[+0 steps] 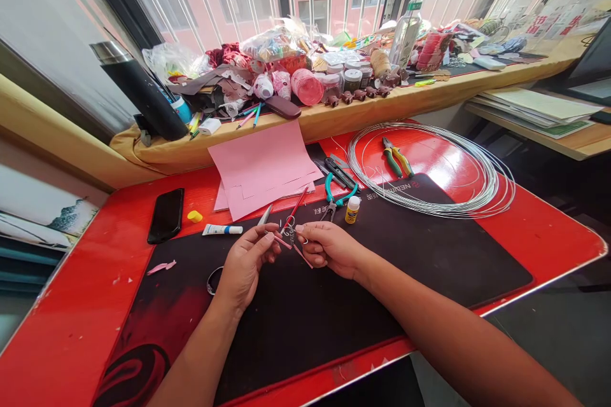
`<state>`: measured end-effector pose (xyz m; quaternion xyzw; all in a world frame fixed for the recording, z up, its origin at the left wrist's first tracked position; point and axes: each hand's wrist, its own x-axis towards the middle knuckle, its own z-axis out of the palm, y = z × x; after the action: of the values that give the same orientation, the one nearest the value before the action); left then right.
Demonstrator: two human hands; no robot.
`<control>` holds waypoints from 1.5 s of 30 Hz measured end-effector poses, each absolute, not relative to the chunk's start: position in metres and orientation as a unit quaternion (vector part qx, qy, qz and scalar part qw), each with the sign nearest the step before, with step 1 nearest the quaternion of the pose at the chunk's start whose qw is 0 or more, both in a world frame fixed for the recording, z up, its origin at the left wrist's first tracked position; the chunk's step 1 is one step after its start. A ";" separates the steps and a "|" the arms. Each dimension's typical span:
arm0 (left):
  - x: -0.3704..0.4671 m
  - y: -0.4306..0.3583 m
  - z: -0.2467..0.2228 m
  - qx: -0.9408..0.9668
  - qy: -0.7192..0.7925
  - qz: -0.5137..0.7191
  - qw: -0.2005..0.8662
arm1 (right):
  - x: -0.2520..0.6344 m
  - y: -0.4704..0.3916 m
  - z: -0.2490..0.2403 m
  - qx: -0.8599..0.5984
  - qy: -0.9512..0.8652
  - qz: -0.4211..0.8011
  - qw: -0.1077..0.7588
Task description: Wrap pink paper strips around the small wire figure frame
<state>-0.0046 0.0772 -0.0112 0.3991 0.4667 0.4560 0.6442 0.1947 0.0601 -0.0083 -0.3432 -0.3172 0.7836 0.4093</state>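
Observation:
Over the black desk mat (372,292), both my hands are raised close together. Between thumb and fingers, my left hand (245,267) pinches a thin pink-wrapped wire (283,241). My right hand (329,245) is closed, its fingertips at the curled silvery wire end of the same small piece. Another thin pink strip (303,258) slants down beside the right fingers; whether it joins the held piece I cannot tell. Just beyond the hands lie a red pen-like stick (298,203), teal-handled pliers (331,200) and a small yellow bottle with a white cap (352,210).
Pink paper sheets (267,159), a black utility knife (341,173), a large wire coil (477,197) and green-yellow pliers (397,158) lie farther back. On the left are a phone (165,216), a glue tube (222,229) and a yellow cap (195,216). Clutter covers the windowsill (334,111).

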 end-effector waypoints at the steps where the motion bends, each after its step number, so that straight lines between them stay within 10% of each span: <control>1: -0.005 0.077 -0.012 0.401 0.469 0.455 0.643 | 0.195 0.060 -0.008 -0.343 -0.317 0.784 0.410; 45: -0.002 0.076 -0.009 0.398 0.469 0.436 0.657 | 0.195 0.060 -0.014 -0.342 -0.312 0.787 0.408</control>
<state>-0.0024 0.0760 -0.0087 0.3979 0.4690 0.4365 0.6566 0.1947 0.0604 -0.0135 -0.3418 -0.3121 0.7871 0.4077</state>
